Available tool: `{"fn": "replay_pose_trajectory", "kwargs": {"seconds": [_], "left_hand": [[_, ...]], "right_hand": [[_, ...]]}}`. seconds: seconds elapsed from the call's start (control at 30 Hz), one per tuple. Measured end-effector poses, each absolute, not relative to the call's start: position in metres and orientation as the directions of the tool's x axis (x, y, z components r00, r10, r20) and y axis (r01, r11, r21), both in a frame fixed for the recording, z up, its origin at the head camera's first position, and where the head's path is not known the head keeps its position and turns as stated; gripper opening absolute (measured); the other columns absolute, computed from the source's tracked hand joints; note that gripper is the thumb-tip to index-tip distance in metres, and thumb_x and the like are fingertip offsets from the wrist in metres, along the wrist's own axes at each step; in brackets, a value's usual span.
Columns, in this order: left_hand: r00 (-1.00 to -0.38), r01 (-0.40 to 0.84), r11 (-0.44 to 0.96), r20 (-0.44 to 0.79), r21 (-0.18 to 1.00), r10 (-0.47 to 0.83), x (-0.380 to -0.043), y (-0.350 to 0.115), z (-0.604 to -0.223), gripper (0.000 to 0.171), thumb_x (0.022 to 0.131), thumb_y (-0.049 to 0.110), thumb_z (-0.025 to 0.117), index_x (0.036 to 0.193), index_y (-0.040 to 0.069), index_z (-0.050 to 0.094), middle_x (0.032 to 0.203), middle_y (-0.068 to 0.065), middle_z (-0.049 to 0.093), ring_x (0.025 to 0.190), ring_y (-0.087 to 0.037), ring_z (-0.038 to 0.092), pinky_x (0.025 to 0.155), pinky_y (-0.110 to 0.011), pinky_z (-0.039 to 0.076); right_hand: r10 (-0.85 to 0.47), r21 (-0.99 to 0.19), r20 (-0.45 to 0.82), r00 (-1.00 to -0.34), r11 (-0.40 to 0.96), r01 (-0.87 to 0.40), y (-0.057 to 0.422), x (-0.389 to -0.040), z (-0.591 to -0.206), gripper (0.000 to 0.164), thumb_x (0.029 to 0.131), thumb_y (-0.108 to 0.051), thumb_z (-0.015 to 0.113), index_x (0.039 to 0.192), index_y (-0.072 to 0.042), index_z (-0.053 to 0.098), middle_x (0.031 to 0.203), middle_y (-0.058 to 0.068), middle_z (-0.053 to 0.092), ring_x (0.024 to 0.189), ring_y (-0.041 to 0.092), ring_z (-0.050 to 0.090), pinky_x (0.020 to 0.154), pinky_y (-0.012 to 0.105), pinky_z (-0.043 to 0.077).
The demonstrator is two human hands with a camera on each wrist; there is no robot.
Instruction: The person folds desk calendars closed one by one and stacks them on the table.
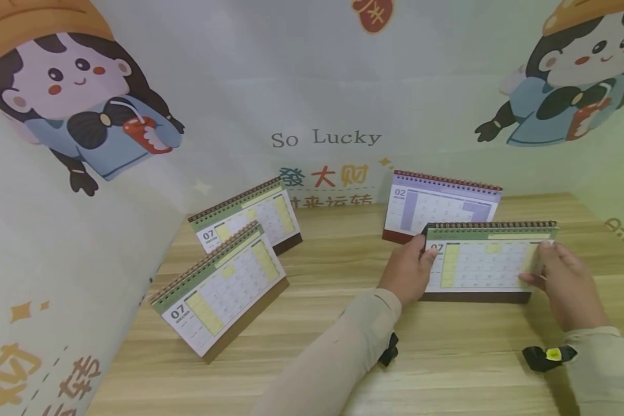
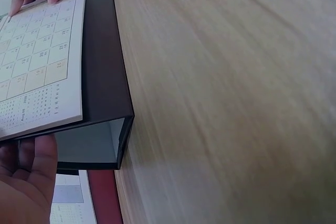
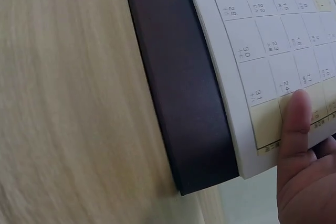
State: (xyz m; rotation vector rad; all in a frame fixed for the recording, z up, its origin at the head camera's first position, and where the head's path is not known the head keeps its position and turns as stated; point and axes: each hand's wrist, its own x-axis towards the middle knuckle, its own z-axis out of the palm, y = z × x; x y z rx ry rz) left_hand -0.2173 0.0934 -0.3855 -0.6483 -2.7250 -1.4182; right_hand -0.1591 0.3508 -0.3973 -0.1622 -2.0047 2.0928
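Note:
A green-topped desk calendar (image 1: 481,263) marked 07 stands tent-like on the wooden table, its dark base touching the tabletop. My left hand (image 1: 407,271) grips its left edge, and my right hand (image 1: 572,283) grips its right edge. In the right wrist view, the right thumb (image 3: 298,121) lies on the printed page while other fingers go behind. The left wrist view shows the left hand (image 2: 29,182) at the side edge, near the hollow between the dark base's panels. Behind it stands a purple desk calendar (image 1: 437,202) marked 02, partly hidden.
Two more green-topped calendars stand at the left, the front calendar (image 1: 223,294) partly covering the rear calendar (image 1: 270,216). A printed cloth backdrop (image 1: 239,86) rises behind and beside the wooden table (image 1: 338,277).

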Motion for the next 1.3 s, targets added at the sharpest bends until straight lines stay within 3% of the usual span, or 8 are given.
{"fn": "replay_pose_trajectory", "kwargs": {"seconds": [0.13, 0.33, 0.57, 0.87, 1.2, 1.3], "left_hand": [[-0.920, 0.345, 0.500, 0.179, 0.794, 0.349, -0.216, 0.092, -0.385, 0.016, 0.104, 0.027, 0.052, 0.103, 0.013, 0.057, 0.079, 0.006, 0.056, 0.069, -0.008, 0.052, 0.062, -0.021, 0.043], [-0.911, 0.363, 0.480, 0.195, 0.799, 0.364, -0.215, 0.090, -0.385, 0.017, 0.103, 0.026, 0.055, 0.101, 0.011, 0.061, 0.076, 0.007, 0.057, 0.066, -0.005, 0.052, 0.058, -0.018, 0.042], [-0.887, 0.417, 0.488, 0.225, 0.767, 0.403, -0.214, 0.088, -0.386, 0.021, 0.103, 0.024, 0.056, 0.095, 0.007, 0.065, 0.073, 0.005, 0.058, 0.061, -0.004, 0.050, 0.053, -0.015, 0.041], [-0.873, 0.450, 0.519, 0.238, 0.726, 0.425, -0.208, 0.088, -0.385, 0.025, 0.102, 0.026, 0.058, 0.086, 0.008, 0.066, 0.069, 0.005, 0.054, 0.059, -0.005, 0.047, 0.050, -0.016, 0.038], [-0.876, 0.435, 0.500, 0.223, 0.749, 0.428, -0.202, 0.090, -0.385, 0.025, 0.102, 0.027, 0.057, 0.086, 0.008, 0.065, 0.071, 0.006, 0.054, 0.058, -0.003, 0.047, 0.048, -0.015, 0.039], [-0.874, 0.437, 0.506, 0.219, 0.743, 0.433, -0.200, 0.089, -0.385, 0.026, 0.102, 0.027, 0.058, 0.085, 0.009, 0.064, 0.071, 0.006, 0.054, 0.057, -0.003, 0.046, 0.047, -0.015, 0.038]], "right_hand": [[0.309, -0.998, 0.040, -0.950, 0.065, -0.021, 0.347, -0.161, -0.394, 0.048, 0.103, -0.046, 0.043, 0.080, -0.004, 0.046, 0.093, 0.003, 0.039, 0.077, 0.006, 0.060, 0.069, 0.016, 0.053], [0.391, -0.992, 0.021, -0.920, 0.122, 0.030, 0.343, -0.166, -0.392, 0.052, 0.102, -0.047, 0.044, 0.077, -0.002, 0.046, 0.085, 0.005, 0.037, 0.077, 0.009, 0.053, 0.067, 0.016, 0.054], [0.391, -0.963, 0.047, -0.919, 0.263, 0.062, 0.345, -0.172, -0.391, 0.056, 0.102, -0.051, 0.037, 0.073, -0.003, 0.038, 0.077, 0.004, 0.039, 0.074, 0.010, 0.050, 0.067, 0.016, 0.054], [0.370, -0.967, 0.062, -0.927, 0.250, 0.035, 0.350, -0.181, -0.392, 0.055, 0.104, -0.046, 0.038, 0.072, -0.002, 0.042, 0.075, 0.002, 0.042, 0.075, 0.010, 0.050, 0.066, 0.016, 0.053], [0.323, -0.969, 0.077, -0.943, 0.247, 0.006, 0.356, -0.190, -0.395, 0.055, 0.104, -0.045, 0.038, 0.075, 0.002, 0.042, 0.087, 0.004, 0.041, 0.080, 0.009, 0.048, 0.066, 0.014, 0.051], [0.325, -0.965, 0.057, -0.944, 0.259, 0.031, 0.356, -0.193, -0.396, 0.055, 0.104, -0.047, 0.038, 0.079, 0.001, 0.047, 0.110, 0.006, 0.047, 0.087, 0.007, 0.047, 0.067, 0.014, 0.051]]}}
